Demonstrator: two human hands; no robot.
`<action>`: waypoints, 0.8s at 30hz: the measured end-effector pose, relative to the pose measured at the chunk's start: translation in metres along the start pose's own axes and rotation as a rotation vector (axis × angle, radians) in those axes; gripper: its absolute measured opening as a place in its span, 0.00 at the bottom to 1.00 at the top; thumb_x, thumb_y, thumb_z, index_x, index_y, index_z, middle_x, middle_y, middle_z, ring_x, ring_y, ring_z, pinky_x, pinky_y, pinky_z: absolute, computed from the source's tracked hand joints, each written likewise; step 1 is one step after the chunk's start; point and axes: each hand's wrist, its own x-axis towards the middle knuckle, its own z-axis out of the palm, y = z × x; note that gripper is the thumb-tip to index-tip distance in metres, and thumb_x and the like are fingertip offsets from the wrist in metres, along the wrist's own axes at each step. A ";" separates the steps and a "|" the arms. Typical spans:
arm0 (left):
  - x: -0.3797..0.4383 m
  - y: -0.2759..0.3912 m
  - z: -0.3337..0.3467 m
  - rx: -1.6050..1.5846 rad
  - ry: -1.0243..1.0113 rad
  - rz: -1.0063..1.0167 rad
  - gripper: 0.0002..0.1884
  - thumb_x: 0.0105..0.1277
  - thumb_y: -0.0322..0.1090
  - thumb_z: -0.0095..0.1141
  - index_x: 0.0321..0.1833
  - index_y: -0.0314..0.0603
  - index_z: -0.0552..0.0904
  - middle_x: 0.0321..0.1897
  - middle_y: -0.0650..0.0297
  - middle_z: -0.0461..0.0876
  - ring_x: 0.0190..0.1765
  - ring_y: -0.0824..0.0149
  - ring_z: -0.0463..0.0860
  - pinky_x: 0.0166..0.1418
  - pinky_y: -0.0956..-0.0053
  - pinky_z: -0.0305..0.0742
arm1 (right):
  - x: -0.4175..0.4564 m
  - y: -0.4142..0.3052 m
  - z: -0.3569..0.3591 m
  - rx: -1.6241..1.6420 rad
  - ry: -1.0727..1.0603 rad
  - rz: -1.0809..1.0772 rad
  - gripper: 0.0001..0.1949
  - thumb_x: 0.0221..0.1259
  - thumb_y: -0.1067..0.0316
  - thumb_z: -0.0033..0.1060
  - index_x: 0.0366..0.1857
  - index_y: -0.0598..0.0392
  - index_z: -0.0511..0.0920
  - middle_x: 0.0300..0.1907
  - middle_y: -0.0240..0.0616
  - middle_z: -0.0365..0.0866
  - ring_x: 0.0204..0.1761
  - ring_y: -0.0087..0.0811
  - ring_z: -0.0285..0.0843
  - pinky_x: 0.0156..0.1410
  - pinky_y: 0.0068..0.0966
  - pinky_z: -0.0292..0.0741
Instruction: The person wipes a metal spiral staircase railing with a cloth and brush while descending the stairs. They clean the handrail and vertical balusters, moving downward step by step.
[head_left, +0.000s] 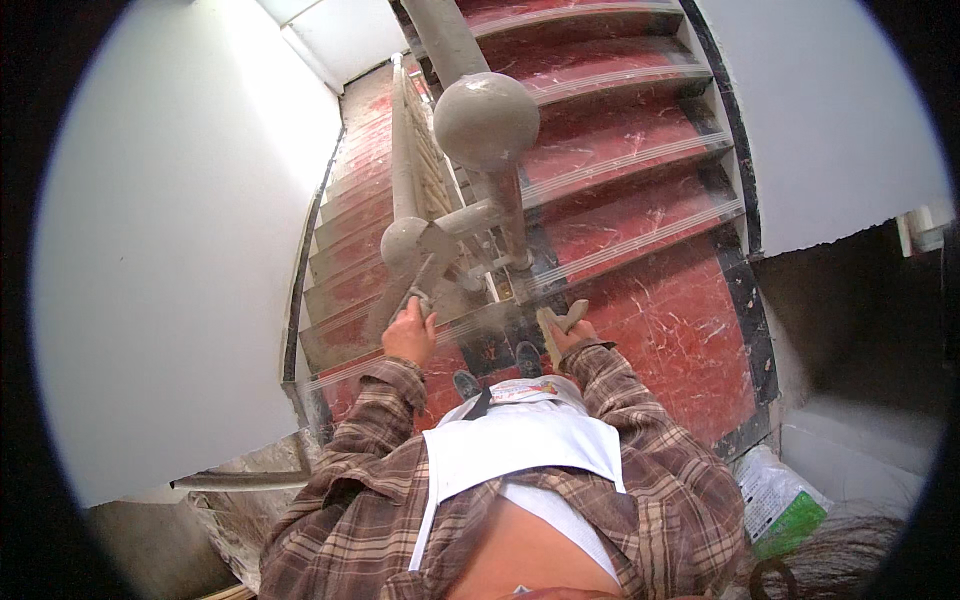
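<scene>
My left hand (409, 334) grips a thin grey flat-bladed tool (422, 281), perhaps a trowel or scraper. Its blade points up toward the lower ball-topped newel post (405, 241); whether they touch I cannot tell. In my right hand (574, 335) is a tan float-like tool (551, 337) with a horn-shaped handle, held low over the landing. A larger grey ball finial (486, 120) tops the taller newel post in front of me, and a short grey rail (466, 217) runs between the two posts.
Red marble-patterned stairs (622, 161) rise on the right. Another flight (349, 247) runs along the left beside a railing (405, 150). White walls (187, 247) flank both sides. A white and green printed bag (784, 502) lies behind me at right. My shoes (529, 360) stand near the landing's edge.
</scene>
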 end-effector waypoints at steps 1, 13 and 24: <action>-0.005 0.002 0.010 0.001 0.005 -0.012 0.19 0.61 0.45 0.57 0.49 0.43 0.71 0.29 0.52 0.81 0.31 0.47 0.82 0.32 0.55 0.77 | -0.007 -0.013 -0.005 -0.010 0.005 -0.024 0.22 0.59 0.46 0.56 0.45 0.53 0.81 0.35 0.49 0.84 0.43 0.46 0.82 0.46 0.37 0.77; -0.021 -0.023 0.038 0.010 0.035 -0.036 0.25 0.57 0.43 0.61 0.58 0.50 0.72 0.34 0.54 0.80 0.37 0.51 0.82 0.38 0.57 0.76 | -0.002 0.011 -0.014 0.079 -0.011 0.030 0.20 0.57 0.56 0.59 0.47 0.60 0.80 0.34 0.46 0.85 0.38 0.37 0.85 0.43 0.32 0.78; 0.009 0.024 0.074 -0.067 0.174 0.097 0.25 0.53 0.41 0.63 0.56 0.50 0.75 0.31 0.55 0.78 0.35 0.53 0.81 0.37 0.59 0.75 | -0.009 -0.002 -0.025 -0.006 0.013 -0.044 0.22 0.54 0.50 0.58 0.46 0.55 0.81 0.38 0.50 0.84 0.44 0.44 0.82 0.48 0.37 0.77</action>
